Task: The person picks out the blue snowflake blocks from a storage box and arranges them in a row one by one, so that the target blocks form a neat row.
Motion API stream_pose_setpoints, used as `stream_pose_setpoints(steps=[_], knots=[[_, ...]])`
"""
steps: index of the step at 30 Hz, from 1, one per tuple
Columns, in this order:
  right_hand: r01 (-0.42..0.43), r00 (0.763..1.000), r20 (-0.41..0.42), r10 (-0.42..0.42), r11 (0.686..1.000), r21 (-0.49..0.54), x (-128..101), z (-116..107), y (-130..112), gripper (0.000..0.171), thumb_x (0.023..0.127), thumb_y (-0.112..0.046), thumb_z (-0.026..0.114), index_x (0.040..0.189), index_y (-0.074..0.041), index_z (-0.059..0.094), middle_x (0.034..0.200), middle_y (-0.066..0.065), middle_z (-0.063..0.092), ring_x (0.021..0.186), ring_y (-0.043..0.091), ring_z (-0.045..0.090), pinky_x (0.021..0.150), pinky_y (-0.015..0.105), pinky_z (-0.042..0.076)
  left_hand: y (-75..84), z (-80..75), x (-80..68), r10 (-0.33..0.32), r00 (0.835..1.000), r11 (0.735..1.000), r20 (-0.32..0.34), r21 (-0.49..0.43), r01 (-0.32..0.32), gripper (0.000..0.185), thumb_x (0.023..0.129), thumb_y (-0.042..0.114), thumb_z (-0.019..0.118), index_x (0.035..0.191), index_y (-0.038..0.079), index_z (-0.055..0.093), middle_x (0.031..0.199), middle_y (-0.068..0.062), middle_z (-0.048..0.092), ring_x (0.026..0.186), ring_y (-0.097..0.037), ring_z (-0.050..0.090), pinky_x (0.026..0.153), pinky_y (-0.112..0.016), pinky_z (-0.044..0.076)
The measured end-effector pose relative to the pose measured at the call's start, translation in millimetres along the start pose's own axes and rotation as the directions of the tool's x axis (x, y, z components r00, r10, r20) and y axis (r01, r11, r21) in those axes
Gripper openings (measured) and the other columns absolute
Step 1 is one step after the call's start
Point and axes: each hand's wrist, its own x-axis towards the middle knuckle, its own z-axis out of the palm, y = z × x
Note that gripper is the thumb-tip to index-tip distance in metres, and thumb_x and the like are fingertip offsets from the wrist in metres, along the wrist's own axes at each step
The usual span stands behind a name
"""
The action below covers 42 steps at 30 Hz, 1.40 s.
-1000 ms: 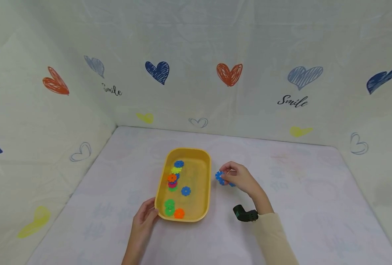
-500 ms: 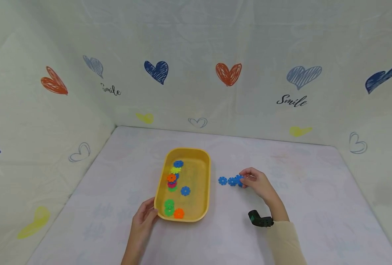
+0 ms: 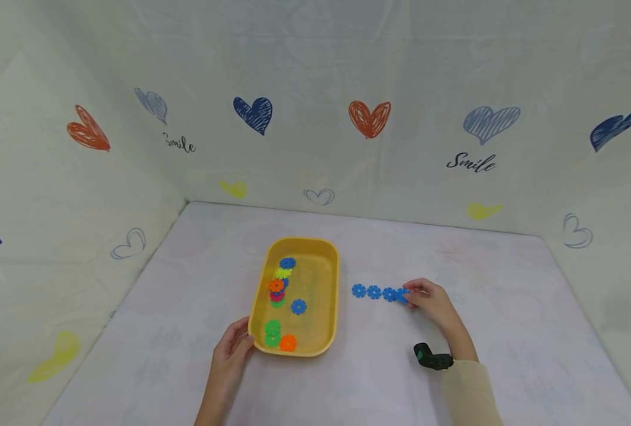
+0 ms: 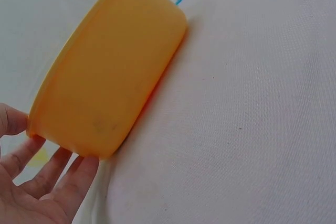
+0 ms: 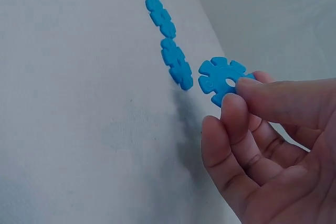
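Between thumb and fingers, my right hand pinches a blue snowflake disc with notched edges and a centre hole. Three more blue discs lie in a row on the table, leading leftward from that hand. In the right wrist view, the held disc is raised above the table beside the nearest disc of the row. My left hand holds the near left corner of a yellow tray, thumb at the rim and fingers against the outer wall.
Inside the tray lie several snowflake discs: a lone blue disc, green discs, an orange disc, and a mixed overlapping group with a yellow disc along the left side. A cloth wall with hearts stands behind the table.
My right hand has moved rightward from beside the tray, setting blue discs down in a row as it goes. One stays in its fingers. The left hand and tray have not moved.
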Motion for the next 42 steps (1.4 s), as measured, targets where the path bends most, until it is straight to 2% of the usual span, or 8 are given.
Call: stream_pose_setpoints(steps=[8, 16, 24, 42], knots=[[-0.074, 0.997, -0.029, 0.072, 0.996, -0.054, 5, -1, 11, 0.027, 0.090, -0.007, 0.058, 0.112, 0.008, 0.056, 0.085, 0.008, 0.060, 0.066, 0.010, 0.058, 0.060, 0.020, 0.053, 0.6, 0.0, -1.9, 0.010, 1.000, 1.000, -0.004, 0.001, -0.010, 0.041, 0.095, 0.013, 0.050, 0.135, 0.003, 0.042, 0.133, -0.019, 0.048, 0.109, -0.011, 0.056, 0.087, -0.019, 0.052], [-0.119, 0.991, -0.071, 0.112, 0.988, -0.103, 11, 2, 15, 0.028, 0.091, -0.008, 0.056, 0.113, 0.008, 0.057, 0.078, 0.007, 0.062, 0.062, 0.010, 0.057, 0.058, 0.020, 0.053, 0.2, 0.8, -0.4, -0.033, 0.999, 0.999, -0.024, 0.018, 0.034, 0.041, 0.095, 0.015, 0.050, 0.134, 0.007, 0.043, 0.133, -0.014, 0.049, 0.108, -0.011, 0.056, 0.088, -0.019, 0.052], [-0.178, 0.981, -0.099, 0.165, 0.975, -0.137, 13, 5, 12, 0.025, 0.090, -0.009, 0.058, 0.110, 0.006, 0.057, 0.082, 0.011, 0.062, 0.063, 0.011, 0.057, 0.058, 0.022, 0.054, 1.3, 1.2, -1.0, -0.031, 0.999, 0.999, -0.022, 0.023, 0.031, 0.041, 0.095, 0.016, 0.050, 0.134, 0.007, 0.043, 0.134, -0.014, 0.048, 0.107, -0.010, 0.056, 0.088, -0.019, 0.052], [-0.208, 0.972, -0.146, 0.186, 0.965, -0.161, 12, 8, 8, 0.020, 0.088, -0.010, 0.060, 0.101, 0.005, 0.056, 0.078, 0.010, 0.061, 0.061, 0.012, 0.056, 0.056, 0.020, 0.052, 1.1, 0.0, -1.5, -0.017, 1.000, 1.000, -0.001, 0.004, 0.017, 0.041, 0.095, 0.016, 0.050, 0.135, 0.008, 0.042, 0.135, -0.013, 0.048, 0.105, -0.004, 0.056, 0.089, -0.018, 0.051]])
